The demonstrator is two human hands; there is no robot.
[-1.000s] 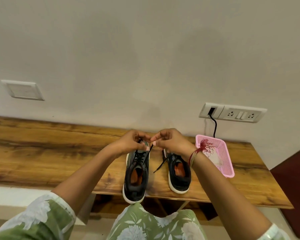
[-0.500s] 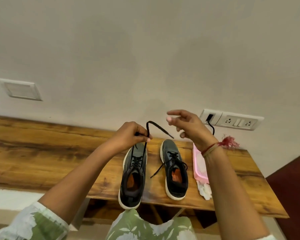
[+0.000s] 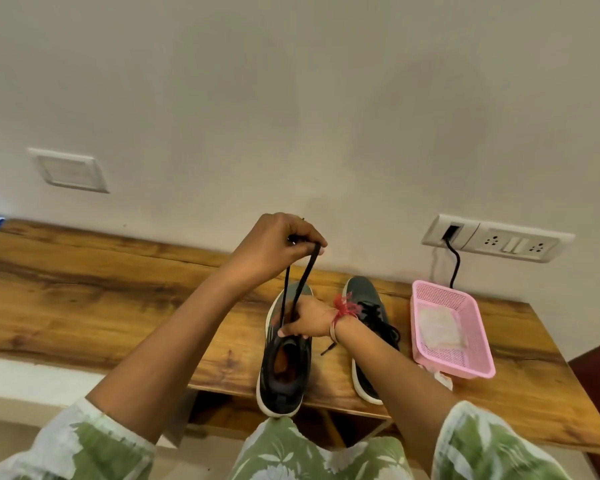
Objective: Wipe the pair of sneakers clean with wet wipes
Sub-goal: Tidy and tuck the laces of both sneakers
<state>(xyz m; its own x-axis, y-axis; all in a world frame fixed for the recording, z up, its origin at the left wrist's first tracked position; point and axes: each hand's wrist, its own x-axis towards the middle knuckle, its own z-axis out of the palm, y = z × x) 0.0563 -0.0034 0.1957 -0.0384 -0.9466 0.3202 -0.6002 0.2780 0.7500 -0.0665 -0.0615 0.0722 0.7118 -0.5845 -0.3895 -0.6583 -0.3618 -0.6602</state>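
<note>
Black lace [image 3: 302,280] is pinched high by L hand [image 3: 278,244], lower strands gripped by R hand [image 3: 307,322] over L sneaker [image 3: 284,379] on wooden desk [image 3: 118,306]; lace prob limp, light, best held near eyelets

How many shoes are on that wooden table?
2. The left sneaker lies at the front edge of the table. The right sneaker stands beside it, next to the pink basket, partly hidden from view.

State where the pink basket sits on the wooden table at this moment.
In the head view, the pink basket stands on the right part of the wooden table, just right of the right-hand sneaker and below the wall socket strip.
</note>
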